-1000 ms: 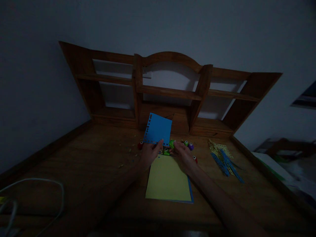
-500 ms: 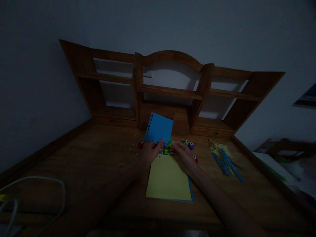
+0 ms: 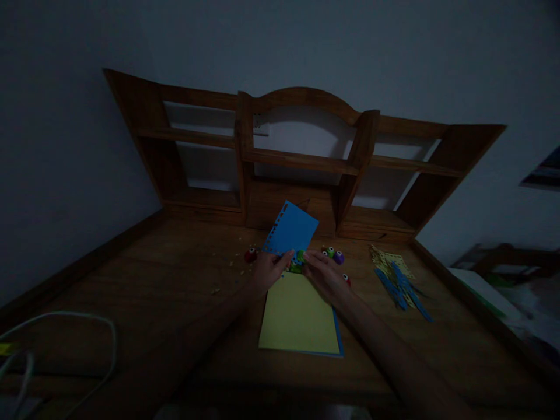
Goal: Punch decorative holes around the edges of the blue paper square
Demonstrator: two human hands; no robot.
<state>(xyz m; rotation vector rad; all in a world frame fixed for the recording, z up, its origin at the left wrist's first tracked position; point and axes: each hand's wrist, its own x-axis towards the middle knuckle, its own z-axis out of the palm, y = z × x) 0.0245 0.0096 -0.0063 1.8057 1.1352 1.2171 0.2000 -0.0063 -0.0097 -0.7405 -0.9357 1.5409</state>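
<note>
The left hand pinches the blue sheet by its lower edge, thumb on top — the sheet tilts up above the counter, holes along its left and lower edges. The right hand grips a green punch at the sheet's lower right; whether the edge sits inside it, I cannot tell. Another punch lies just below, partly hidden.

Room is tight around the right hand: a purple punch stands just beyond it and a red punch close beside. Leftward there is more — only paper bits and a second red one before the raised left rim. The yellow sheet lies between the forearms, near the front edge. Scraps lie toward the right rim; the shelf bounds the back.
</note>
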